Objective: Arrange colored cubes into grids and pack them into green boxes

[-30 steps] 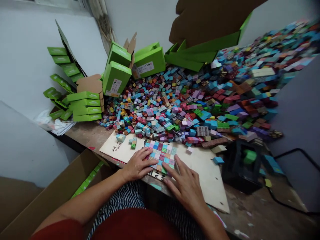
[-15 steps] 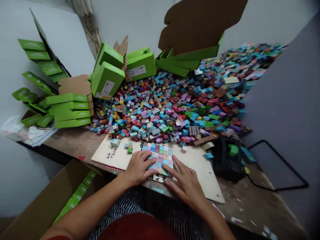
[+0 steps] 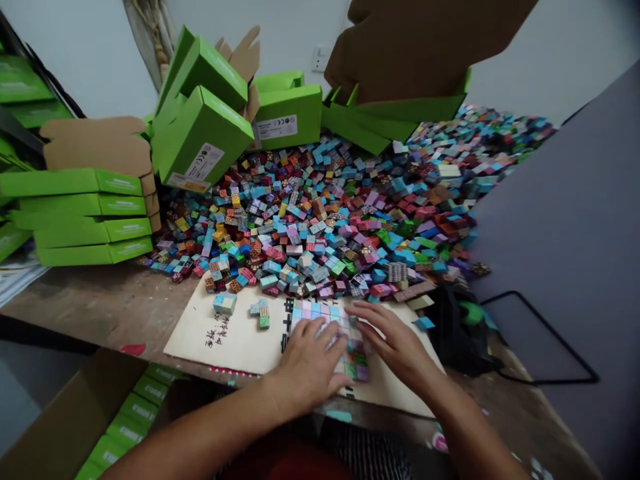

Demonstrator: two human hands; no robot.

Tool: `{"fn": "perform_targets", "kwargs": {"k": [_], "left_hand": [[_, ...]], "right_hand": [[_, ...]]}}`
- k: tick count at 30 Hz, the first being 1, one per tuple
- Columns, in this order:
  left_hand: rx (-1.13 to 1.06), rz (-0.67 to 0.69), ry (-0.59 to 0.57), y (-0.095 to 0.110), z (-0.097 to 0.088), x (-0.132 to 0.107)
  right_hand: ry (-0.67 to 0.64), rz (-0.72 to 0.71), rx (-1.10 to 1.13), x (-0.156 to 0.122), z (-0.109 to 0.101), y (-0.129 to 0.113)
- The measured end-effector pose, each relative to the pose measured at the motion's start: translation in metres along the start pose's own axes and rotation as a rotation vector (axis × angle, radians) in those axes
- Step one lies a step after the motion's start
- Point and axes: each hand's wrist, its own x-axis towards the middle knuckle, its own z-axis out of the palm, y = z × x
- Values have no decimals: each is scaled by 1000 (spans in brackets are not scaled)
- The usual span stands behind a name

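Observation:
A square grid of small patterned coloured blocks (image 3: pixel 313 311) lies flat on a cream board (image 3: pixel 250 352) with black marks along its edges. Across the left and middle of the grid rests my left hand (image 3: pixel 315 357), fingers spread over the blocks. My right hand (image 3: pixel 393 337) lies along the grid's right side, fingers stretched out, its fingertips at the upper right corner. Neither hand grasps a block that I can see. Left of the grid, a few loose blocks (image 3: pixel 262 313) and a pale blue block (image 3: pixel 225 304) sit on the board.
Behind the board spreads a big heap of coloured blocks (image 3: pixel 310 220). Open green boxes (image 3: pixel 200 140) stand at the back, with a green stack (image 3: pixel 95 213) at left. A black tape dispenser (image 3: pixel 457 333) stands at right. Below the table edge is a carton (image 3: pixel 60 413) holding green boxes.
The view has shifted closer and to the right. My left hand has moved further over the grid, and my right hand has slid up along its right side.

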Motion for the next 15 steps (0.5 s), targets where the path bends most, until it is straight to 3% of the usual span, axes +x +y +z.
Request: {"fn": "perform_targets", "kwargs": {"k": [3,7,15], "left_hand": [[-12,36,-3,7,5,10],[-13,-14,-31,12,12,15],[-25,-61,-8,18,19,11]], "right_hand": [[-132,-61,-204,30,-3,-9],[-312,5,-422,46,-8,-9],[-473,-38,-374,48,-4,-2]]}}
